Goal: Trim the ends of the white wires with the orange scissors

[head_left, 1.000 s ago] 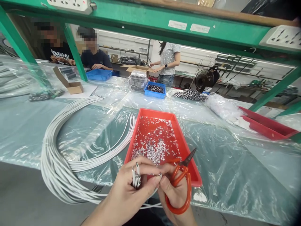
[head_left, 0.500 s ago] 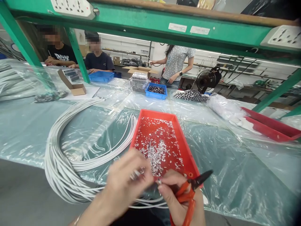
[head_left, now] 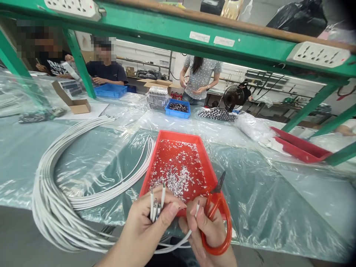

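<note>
Cable ends [head_left: 156,202]: four in left hand [head_left: 144,230]; one scissors [head_left: 216,218].

Glossy orange plastic scissor handles [head_left: 217,226]; smooth white cable ends [head_left: 155,207]; crinkled shiny plastic sheet [head_left: 267,196].

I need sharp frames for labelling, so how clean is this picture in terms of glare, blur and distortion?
Head view: the left hand, right hand and scissors are sharp; glare patches on the plastic sheet over the bench; the green shelf beam bows from the wide lens; the top right corner darkens; faces at the back are pixelated.
</note>
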`<state>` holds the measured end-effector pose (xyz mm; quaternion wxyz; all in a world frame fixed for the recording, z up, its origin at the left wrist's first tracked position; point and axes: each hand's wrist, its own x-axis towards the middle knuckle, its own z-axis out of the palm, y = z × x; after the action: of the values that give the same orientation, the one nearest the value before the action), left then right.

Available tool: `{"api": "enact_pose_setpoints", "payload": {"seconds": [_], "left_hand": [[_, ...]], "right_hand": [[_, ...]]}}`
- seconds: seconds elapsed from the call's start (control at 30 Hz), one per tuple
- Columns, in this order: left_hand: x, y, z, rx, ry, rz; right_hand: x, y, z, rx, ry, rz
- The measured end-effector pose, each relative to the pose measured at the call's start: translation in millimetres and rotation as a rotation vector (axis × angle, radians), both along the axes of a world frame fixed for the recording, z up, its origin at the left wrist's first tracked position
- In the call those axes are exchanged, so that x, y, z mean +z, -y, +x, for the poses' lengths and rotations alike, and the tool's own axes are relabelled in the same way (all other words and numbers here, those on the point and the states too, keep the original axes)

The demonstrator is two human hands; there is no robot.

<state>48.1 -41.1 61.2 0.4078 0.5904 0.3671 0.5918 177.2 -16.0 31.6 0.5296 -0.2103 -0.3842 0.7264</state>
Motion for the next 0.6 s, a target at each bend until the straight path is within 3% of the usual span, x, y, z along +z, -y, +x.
{"api": "enact_pose_setpoints", "payload": {"seconds": [0.2, 0.4, 0.47, 0.6], "left_hand": [[-11.4, -0.5, 3.3, 0.01, 0.015, -0.09], [-15.3, -4.0, 3.2, -0.203, 0.099, -0.178], [-14.9, -4.8, 2.6, -0.227, 0.145, -0.212], [-11.7, -4.9, 1.9, -0.103, 0.248, -0.39]], "right_hand": [[-12.2, 4.8, 1.2, -0.067, 0.081, 0.044], [-7.6, 9.1, 2.9, -0.168, 0.21, 0.099], [1.3, 6.3, 12.9, -0.154, 0.33, 0.123], [16.9, 0.1, 59.3, -0.076, 0.762, 0.217]]}}
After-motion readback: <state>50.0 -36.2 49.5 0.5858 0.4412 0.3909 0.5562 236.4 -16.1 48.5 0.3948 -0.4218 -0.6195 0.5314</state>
